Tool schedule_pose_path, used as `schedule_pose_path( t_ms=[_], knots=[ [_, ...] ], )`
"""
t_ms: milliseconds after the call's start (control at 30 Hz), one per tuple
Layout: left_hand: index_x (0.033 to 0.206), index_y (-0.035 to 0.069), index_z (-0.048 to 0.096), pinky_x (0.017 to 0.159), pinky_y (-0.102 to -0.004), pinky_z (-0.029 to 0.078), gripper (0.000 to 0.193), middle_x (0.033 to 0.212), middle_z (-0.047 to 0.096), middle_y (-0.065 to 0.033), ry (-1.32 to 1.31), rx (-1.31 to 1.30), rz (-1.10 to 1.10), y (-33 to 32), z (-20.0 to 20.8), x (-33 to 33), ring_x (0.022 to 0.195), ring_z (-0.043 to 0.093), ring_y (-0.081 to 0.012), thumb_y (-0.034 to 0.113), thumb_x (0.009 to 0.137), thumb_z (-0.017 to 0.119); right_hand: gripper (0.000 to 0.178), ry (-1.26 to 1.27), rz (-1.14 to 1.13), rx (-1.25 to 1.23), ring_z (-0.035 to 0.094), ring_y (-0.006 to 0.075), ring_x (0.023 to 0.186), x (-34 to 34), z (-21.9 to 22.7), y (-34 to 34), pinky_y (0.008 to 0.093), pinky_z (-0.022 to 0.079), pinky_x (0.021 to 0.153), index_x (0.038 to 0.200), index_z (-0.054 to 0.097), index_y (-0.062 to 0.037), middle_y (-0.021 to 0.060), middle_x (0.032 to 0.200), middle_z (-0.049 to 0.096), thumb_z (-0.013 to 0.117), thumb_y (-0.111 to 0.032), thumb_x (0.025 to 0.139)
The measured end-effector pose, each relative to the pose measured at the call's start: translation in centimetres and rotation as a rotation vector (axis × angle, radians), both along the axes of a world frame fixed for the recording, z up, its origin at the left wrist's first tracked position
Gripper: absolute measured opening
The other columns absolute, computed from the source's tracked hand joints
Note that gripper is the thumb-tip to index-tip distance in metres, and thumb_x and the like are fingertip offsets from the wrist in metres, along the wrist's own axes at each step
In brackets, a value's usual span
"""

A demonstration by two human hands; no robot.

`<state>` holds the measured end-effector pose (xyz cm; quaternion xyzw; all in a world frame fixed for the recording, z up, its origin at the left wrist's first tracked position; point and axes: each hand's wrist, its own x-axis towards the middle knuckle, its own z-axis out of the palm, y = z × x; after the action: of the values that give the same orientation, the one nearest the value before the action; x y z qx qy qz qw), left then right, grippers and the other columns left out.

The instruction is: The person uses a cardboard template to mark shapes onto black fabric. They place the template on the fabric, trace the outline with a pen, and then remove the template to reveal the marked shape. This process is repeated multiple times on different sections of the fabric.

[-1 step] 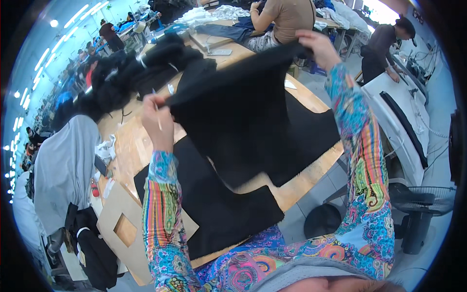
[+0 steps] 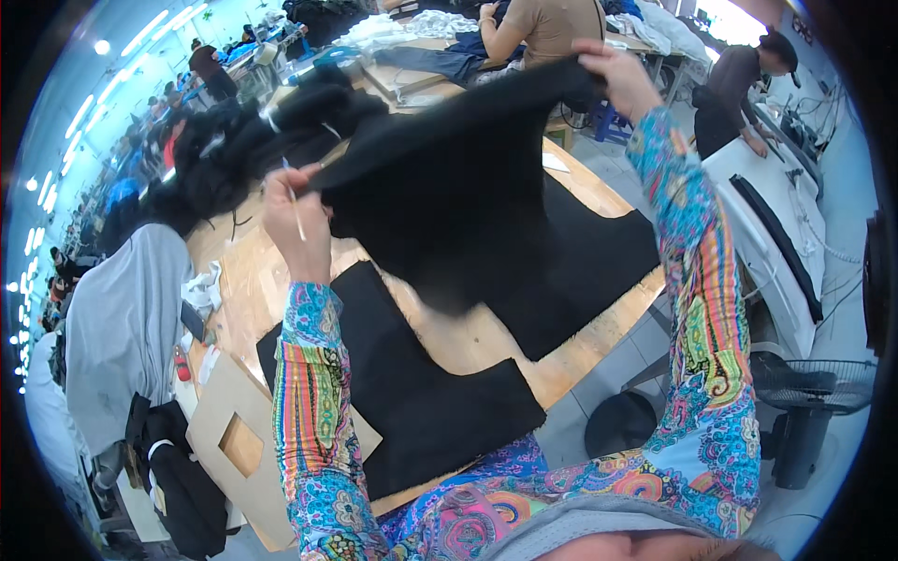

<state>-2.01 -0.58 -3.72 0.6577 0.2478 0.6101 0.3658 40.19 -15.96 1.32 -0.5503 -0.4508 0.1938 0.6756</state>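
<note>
A black fabric piece (image 2: 449, 187) hangs stretched between my two hands above the table, its lower part blurred by motion. My left hand (image 2: 297, 220) pinches its left corner. A thin white stick, perhaps a pen (image 2: 298, 213), is also tucked in those fingers. At the far right corner, my right hand (image 2: 619, 77) is closed on the cloth's edge. Below lies a cut black fabric panel (image 2: 402, 383) with a notch, flat on the wooden table. Another black fabric part (image 2: 594, 271) rests to its right, partly covered by the raised piece.
A cardboard template (image 2: 210, 411) with a square hole lies by my left forearm. Dark bundled cloth (image 2: 220, 150) is heaped at the far left. Grey cloth (image 2: 126, 318) drapes beside the table. A fan (image 2: 804, 393) and a round black stool (image 2: 620, 425) stand right. Other people work beyond.
The raised fabric has lifted, its lower edge moving up and away and baring more tabletop. My right hand has risen slightly; my left hand has shifted slightly left and up. Both keep hold.
</note>
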Motion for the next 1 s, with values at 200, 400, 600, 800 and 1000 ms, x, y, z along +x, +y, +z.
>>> schedule_pose_path(
  t_ms=[200, 400, 600, 800, 1000],
  knots=[
    [0.09, 0.006, 0.046, 0.061, -0.0249, 0.056, 0.018, 0.096, 0.063, -0.0096, -0.029, -0.014, -0.211, -3.2, -1.2, 4.6, 0.079, 0.06, -0.012, -0.007, 0.083, 0.057, 0.036, -0.332, -0.132, -0.064, 0.058, 0.0122, 0.095, 7.5, 2.3, -2.7, 0.0262, 0.047, 0.083, 0.116, 0.061, -0.0045, 0.0058, 0.106, 0.062, 0.061, 0.0, 0.08],
    [0.083, 0.005, 0.056, 0.062, -0.0296, 0.048, 0.005, 0.085, 0.067, -0.0065, 0.31, 0.123, -0.243, -6.3, -13.2, 7.4, 0.067, 0.061, -0.0196, 0.004, 0.084, 0.061, 0.051, -0.517, -0.497, -0.407, 0.059, 0.0174, 0.091, 12.4, -12.1, -6.7, 0.0312, 0.048, 0.08, 0.113, 0.064, -0.0063, 0.0075, 0.099, 0.063, 0.074, -0.001, 0.063],
    [0.081, 0.006, 0.056, 0.072, -0.0365, 0.047, 0.012, 0.083, 0.065, -0.0079, 0.578, 0.29, -0.321, -11.2, -21.4, 7.1, 0.08, 0.063, -0.026, -0.002, 0.074, 0.062, 0.066, -0.602, -0.751, -0.718, 0.054, 0.0359, 0.108, 9.8, -25.3, -11.6, 0.0395, 0.045, 0.093, 0.119, 0.058, -0.0065, 0.0199, 0.112, 0.057, 0.079, -0.003, 0.056],
    [0.078, 0.008, 0.055, 0.077, -0.0344, 0.044, 0.015, 0.083, 0.065, -0.0044, 0.641, 0.387, -0.454, -16.3, -23.1, 6.7, 0.083, 0.063, -0.0215, -0.002, 0.071, 0.064, 0.075, -0.575, -0.873, -0.796, 0.045, 0.0342, 0.121, 8.4, -28.7, -17.9, 0.0367, 0.04, 0.101, 0.122, 0.055, -0.0084, 0.019, 0.131, 0.042, 0.081, 0.0, 0.052],
    [0.078, 0.01, 0.053, 0.073, -0.035, 0.042, 0.011, 0.076, 0.06, -0.0042, 0.626, 0.429, -0.492, -18.7, -24.4, 6.4, 0.075, 0.058, -0.0229, 0.003, 0.073, 0.058, 0.077, -0.514, -0.904, -0.866, 0.04, 0.0352, 0.125, 7.2, -30.0, -21.3, 0.0372, 0.037, 0.105, 0.124, 0.054, -0.007, 0.0203, 0.135, 0.037, 0.082, 0.0, 0.052]
  ],
)
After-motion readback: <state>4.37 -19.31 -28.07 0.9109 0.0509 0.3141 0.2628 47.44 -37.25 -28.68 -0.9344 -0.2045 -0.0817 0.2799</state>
